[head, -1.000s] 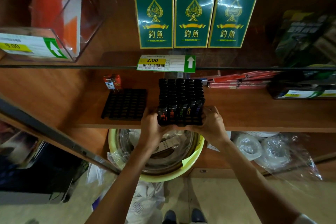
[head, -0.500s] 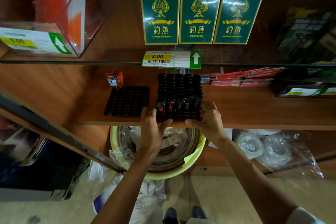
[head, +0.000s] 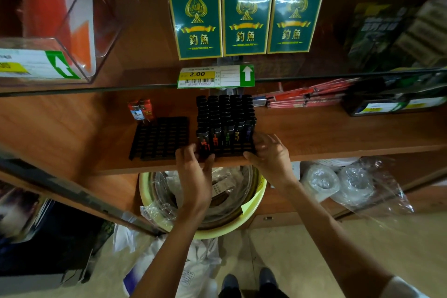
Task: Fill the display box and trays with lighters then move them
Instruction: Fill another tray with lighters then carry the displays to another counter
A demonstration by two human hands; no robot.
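Gripping lighter tray [head: 228,151], frnt edge wood shelf [head: 326,134].

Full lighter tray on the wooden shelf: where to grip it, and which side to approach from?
Grip the full tray by its low base at the two front corners, coming from the open shelf front. The lighters stand upright in slots, so squeezing them may tip them. The glass shelf overhangs the top, and the empty tray crowds the left side.

A lone wide-angle head-worn camera looks forward and steeply down, close on a wooden shelf [head: 326,138], with the floor [head: 302,249] and the wearer's shoes [head: 231,283] below.
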